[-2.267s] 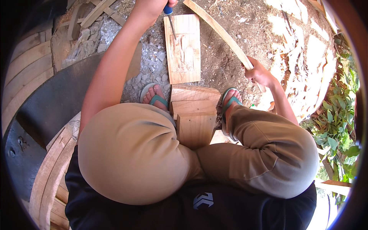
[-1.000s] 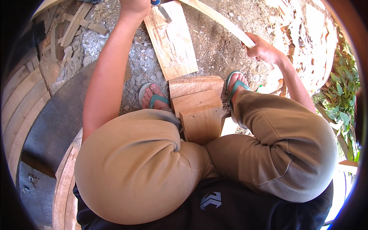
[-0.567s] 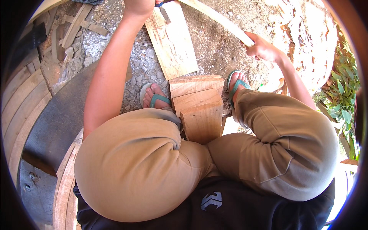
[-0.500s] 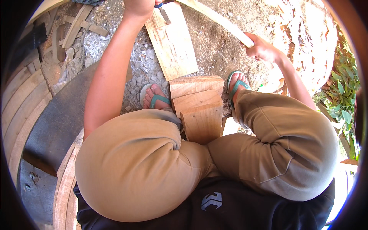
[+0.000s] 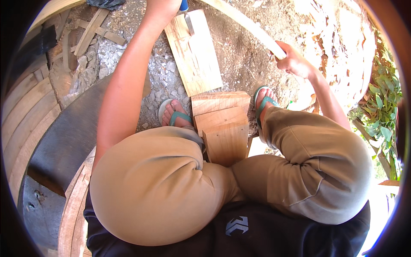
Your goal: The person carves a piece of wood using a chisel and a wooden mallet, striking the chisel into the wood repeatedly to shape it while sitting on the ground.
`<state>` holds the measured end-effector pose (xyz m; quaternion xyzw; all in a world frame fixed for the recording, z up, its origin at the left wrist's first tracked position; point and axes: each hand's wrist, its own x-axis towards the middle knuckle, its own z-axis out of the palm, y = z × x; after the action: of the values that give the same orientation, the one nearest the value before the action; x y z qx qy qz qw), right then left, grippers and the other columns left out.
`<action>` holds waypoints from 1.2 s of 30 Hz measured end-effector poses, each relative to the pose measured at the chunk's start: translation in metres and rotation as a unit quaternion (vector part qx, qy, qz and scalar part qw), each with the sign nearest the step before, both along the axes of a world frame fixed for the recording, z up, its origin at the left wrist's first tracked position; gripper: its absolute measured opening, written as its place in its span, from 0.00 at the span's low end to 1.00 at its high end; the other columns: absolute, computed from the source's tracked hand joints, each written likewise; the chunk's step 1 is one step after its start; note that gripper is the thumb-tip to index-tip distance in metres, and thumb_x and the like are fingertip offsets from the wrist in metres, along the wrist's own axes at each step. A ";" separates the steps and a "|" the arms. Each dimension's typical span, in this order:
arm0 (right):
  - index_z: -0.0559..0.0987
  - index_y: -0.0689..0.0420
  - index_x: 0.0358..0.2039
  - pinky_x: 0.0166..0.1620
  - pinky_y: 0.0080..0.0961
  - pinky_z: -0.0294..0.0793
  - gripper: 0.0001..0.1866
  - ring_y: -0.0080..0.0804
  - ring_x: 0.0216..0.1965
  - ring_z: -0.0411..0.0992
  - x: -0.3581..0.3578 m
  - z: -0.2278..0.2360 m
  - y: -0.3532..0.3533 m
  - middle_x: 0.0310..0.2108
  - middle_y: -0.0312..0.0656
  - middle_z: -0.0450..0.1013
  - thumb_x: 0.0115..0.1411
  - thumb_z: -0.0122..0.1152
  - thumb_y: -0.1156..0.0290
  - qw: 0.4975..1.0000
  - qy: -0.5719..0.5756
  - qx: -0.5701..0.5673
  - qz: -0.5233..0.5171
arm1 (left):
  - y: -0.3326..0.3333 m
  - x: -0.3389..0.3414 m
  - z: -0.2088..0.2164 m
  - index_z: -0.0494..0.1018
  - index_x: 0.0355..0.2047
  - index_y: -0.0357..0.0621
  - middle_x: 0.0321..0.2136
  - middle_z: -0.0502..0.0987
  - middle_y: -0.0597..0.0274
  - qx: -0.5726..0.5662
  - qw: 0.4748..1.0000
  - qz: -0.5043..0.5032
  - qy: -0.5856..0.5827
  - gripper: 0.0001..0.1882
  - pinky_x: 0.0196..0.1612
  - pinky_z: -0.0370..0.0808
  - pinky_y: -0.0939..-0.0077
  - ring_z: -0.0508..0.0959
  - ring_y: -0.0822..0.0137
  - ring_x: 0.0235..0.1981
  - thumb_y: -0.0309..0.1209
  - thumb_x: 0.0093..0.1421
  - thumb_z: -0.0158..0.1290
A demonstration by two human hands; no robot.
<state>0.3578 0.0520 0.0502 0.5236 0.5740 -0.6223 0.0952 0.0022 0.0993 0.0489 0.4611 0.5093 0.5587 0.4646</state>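
Observation:
At the top of the head view my left hand (image 5: pixel 165 6) is closed around a chisel (image 5: pixel 184 6) with a blue handle. Its metal blade hangs over a pale, flat board (image 5: pixel 201 58); I cannot tell whether the tip touches it. My right hand (image 5: pixel 295 60) grips the near end of a long, pale wooden stick (image 5: pixel 248 28), which appears curved and runs up past the top edge. Its far end is out of view. Between my feet stand several wooden blocks (image 5: pixel 227 137), close to the board's near end.
My sandalled feet flank the blocks. On the left lie a dark curved sheet (image 5: pixel 72 124), stacked planks (image 5: pixel 30 111) and wood offcuts (image 5: pixel 92 32). Grey rubble (image 5: pixel 162 81) and wood shavings cover the dirt ground. Green plants (image 5: pixel 381 98) grow at the far right.
The whole view has shifted slightly, so the board and blocks appear lower. More of the chisel shows, and its blade looks more upright over the board. Both hands keep their grips.

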 end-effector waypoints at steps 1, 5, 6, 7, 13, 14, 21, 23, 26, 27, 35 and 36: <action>0.71 0.58 0.47 0.29 0.22 0.64 0.24 0.22 0.27 0.64 -0.004 0.012 0.002 0.28 0.33 0.65 0.45 0.54 0.76 0.997 -0.003 0.070 -0.035 | 0.006 -0.007 -0.006 0.71 0.26 0.44 0.16 0.69 0.69 0.026 0.999 0.012 0.030 0.27 0.23 0.67 0.80 0.70 0.76 0.17 0.56 0.66 0.51; 0.70 0.58 0.54 0.30 0.18 0.62 0.30 0.17 0.28 0.62 -0.004 0.069 0.034 0.32 0.31 0.65 0.46 0.54 0.77 0.964 -0.017 0.254 -0.081 | 0.000 -0.022 -0.002 0.71 0.30 0.45 0.20 0.72 0.71 -0.084 0.988 0.050 0.117 0.28 0.26 0.67 0.80 0.69 0.78 0.21 0.60 0.61 0.56; 0.69 0.58 0.57 0.30 0.17 0.62 0.32 0.16 0.28 0.63 -0.002 0.092 0.050 0.33 0.31 0.67 0.47 0.55 0.77 0.960 -0.013 0.269 -0.073 | -0.001 -0.027 -0.007 0.71 0.31 0.45 0.20 0.72 0.71 -0.066 0.990 0.041 0.120 0.27 0.26 0.68 0.80 0.70 0.78 0.22 0.60 0.62 0.56; 0.69 0.58 0.61 0.30 0.17 0.62 0.35 0.16 0.28 0.64 -0.006 0.125 0.064 0.33 0.33 0.70 0.48 0.56 0.77 0.963 0.006 0.261 -0.072 | 0.002 -0.029 -0.016 0.71 0.32 0.45 0.20 0.73 0.70 -0.047 0.995 0.022 0.087 0.26 0.27 0.69 0.80 0.71 0.78 0.22 0.58 0.62 0.56; 0.69 0.60 0.62 0.29 0.17 0.62 0.37 0.15 0.26 0.63 -0.047 0.219 0.089 0.35 0.34 0.71 0.47 0.53 0.76 0.923 -0.034 0.383 -0.003 | -0.003 -0.016 -0.002 0.72 0.33 0.43 0.20 0.74 0.68 -0.027 0.995 -0.085 -0.039 0.21 0.25 0.70 0.78 0.72 0.76 0.20 0.50 0.63 0.59; 0.68 0.62 0.63 0.34 0.15 0.64 0.38 0.16 0.31 0.63 -0.051 0.222 0.085 0.38 0.34 0.70 0.45 0.52 0.75 0.907 -0.058 0.417 0.027 | -0.006 -0.010 -0.003 0.72 0.32 0.44 0.20 0.73 0.69 -0.026 0.997 -0.069 -0.024 0.21 0.23 0.70 0.80 0.69 0.79 0.18 0.50 0.63 0.59; 0.59 0.72 0.67 0.65 0.26 0.60 0.45 0.38 0.62 0.65 -0.079 0.253 0.049 0.61 0.56 0.66 0.43 0.51 0.79 0.920 -0.145 0.350 0.097 | -0.019 -0.013 0.003 0.68 0.27 0.47 0.16 0.65 0.73 0.044 0.999 -0.005 0.009 0.19 0.22 0.65 0.81 0.66 0.81 0.17 0.47 0.65 0.58; 0.59 0.71 0.67 0.65 0.26 0.60 0.45 0.37 0.61 0.66 -0.084 0.257 0.046 0.60 0.56 0.67 0.42 0.51 0.80 0.937 -0.170 0.293 0.090 | -0.018 -0.012 0.004 0.67 0.24 0.48 0.13 0.63 0.74 0.058 0.998 -0.022 0.003 0.24 0.21 0.63 0.81 0.65 0.80 0.15 0.52 0.64 0.57; 0.59 0.69 0.67 0.65 0.26 0.60 0.46 0.35 0.61 0.66 -0.080 0.252 0.043 0.59 0.53 0.68 0.42 0.52 0.78 0.940 -0.164 0.298 0.038 | -0.022 -0.006 0.005 0.68 0.29 0.45 0.17 0.65 0.74 0.041 0.996 -0.033 0.067 0.18 0.22 0.64 0.82 0.65 0.81 0.18 0.44 0.66 0.58; 0.59 0.69 0.67 0.65 0.27 0.60 0.46 0.35 0.61 0.66 -0.080 0.252 0.044 0.59 0.53 0.67 0.42 0.52 0.77 0.942 -0.162 0.291 0.031 | -0.025 -0.006 0.005 0.68 0.29 0.45 0.17 0.65 0.74 0.036 0.996 -0.027 0.077 0.18 0.22 0.64 0.82 0.65 0.81 0.18 0.45 0.65 0.58; 0.58 0.69 0.68 0.67 0.30 0.60 0.47 0.35 0.62 0.64 -0.076 0.250 0.048 0.63 0.52 0.63 0.42 0.53 0.75 0.943 -0.179 0.278 0.018 | -0.030 -0.001 0.003 0.68 0.29 0.46 0.17 0.65 0.75 0.054 0.998 0.006 0.034 0.19 0.22 0.64 0.83 0.65 0.82 0.18 0.46 0.65 0.59; 0.58 0.69 0.68 0.66 0.30 0.60 0.47 0.35 0.62 0.65 -0.080 0.251 0.047 0.63 0.52 0.63 0.42 0.53 0.75 0.946 -0.181 0.270 0.019 | -0.031 -0.001 0.002 0.69 0.29 0.46 0.17 0.65 0.75 0.047 0.998 0.004 0.037 0.19 0.22 0.64 0.83 0.65 0.82 0.18 0.46 0.65 0.59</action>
<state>0.2781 0.0988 0.3015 0.6225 0.7034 -0.3370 0.0647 0.0010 0.0686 0.0509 0.5006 0.5015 0.5664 0.4208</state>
